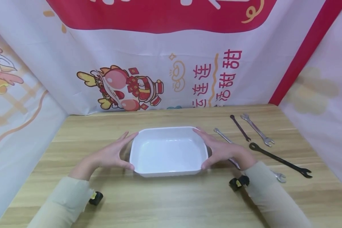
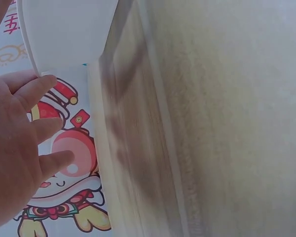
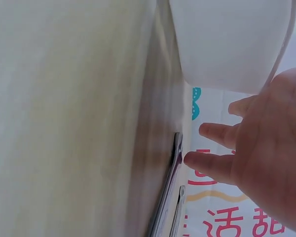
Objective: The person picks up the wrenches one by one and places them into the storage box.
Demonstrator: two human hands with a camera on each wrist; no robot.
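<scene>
A white rectangular baking dish (image 1: 168, 155) with rounded corners is between my two hands, its open side up and nothing inside. At its left end, my left hand (image 1: 109, 155) holds the rim with the thumb at the near corner and a finger at the far one. My right hand (image 1: 222, 150) grips the right end the same way. Both wrist views show the dish's outer wall (image 2: 66, 34) and the other fingers spread off it. Whether its base touches the table I cannot tell.
Several wrenches lie on the wooden table (image 1: 171, 202) at the right: a silver open-ended wrench (image 1: 256, 129), a small dark wrench (image 1: 240, 127) and a long black wrench (image 1: 282, 160) among them. My right arm partly covers others. Printed cloth (image 1: 159, 47) hangs behind the table.
</scene>
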